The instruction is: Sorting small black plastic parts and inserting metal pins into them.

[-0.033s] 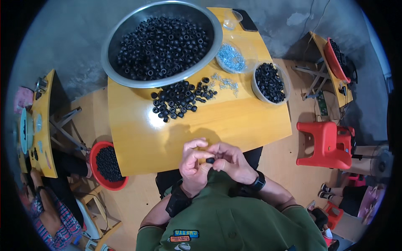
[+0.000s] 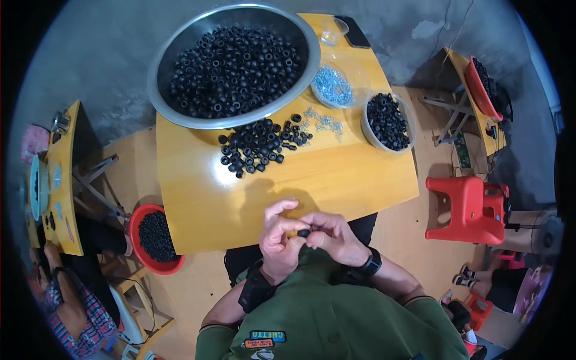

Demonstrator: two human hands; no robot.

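Observation:
Between my two hands, close to my chest, is a small black knob-like cap [image 2: 303, 233]. The thumb and fingers of my left hand [image 2: 281, 239] pinch it from one side. My right hand [image 2: 336, 237] pinches it from the other, its fingertips meeting those of the left. Part of the cap is hidden by the fingers. Beyond my hands, a loose pile of similar black caps [image 2: 255, 144] lies on the yellow table [image 2: 360, 180]. Small clear or silvery pieces [image 2: 324, 122] are scattered beside the pile.
A large metal basin [image 2: 157, 96] of black caps stands at the far left. To its right are a tub of bluish small pieces [image 2: 333, 87], a clear tub [image 2: 373, 137] of black parts and a dark phone-like slab [image 2: 354, 33]. A red basin [image 2: 139, 252] and red stool [image 2: 459, 207] flank the table.
Almost nothing differs. The whole view has shifted by a few pixels, and both hands keep their pinch on the black cap.

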